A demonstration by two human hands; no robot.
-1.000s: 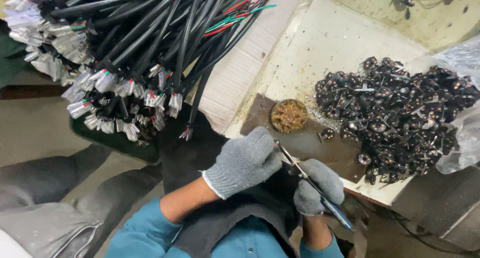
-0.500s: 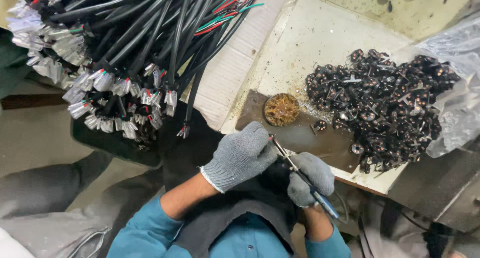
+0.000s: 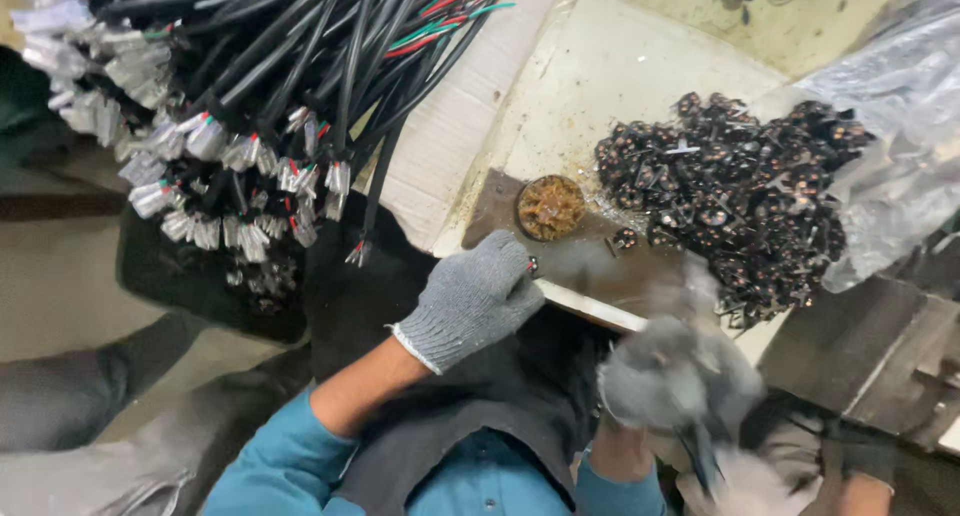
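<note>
Big bundle of black cables w/ red & green wires fills upper left, ends capped in clear sleeves, hanging over a white board. Pale, stained surface upper centre. On it, right side, a heap of small dark metal parts spilling out of a clear plastic bag. Just left of heap, near the surface edge, a round brass-coloured wire pad. Left hand, grey knit glove, curled at surface edge just below the pad, grip narrow around sth small & dark; can't tell what. Right hand, gloved too, blurred below the surface, closed on a dark-handled tool.
</note>
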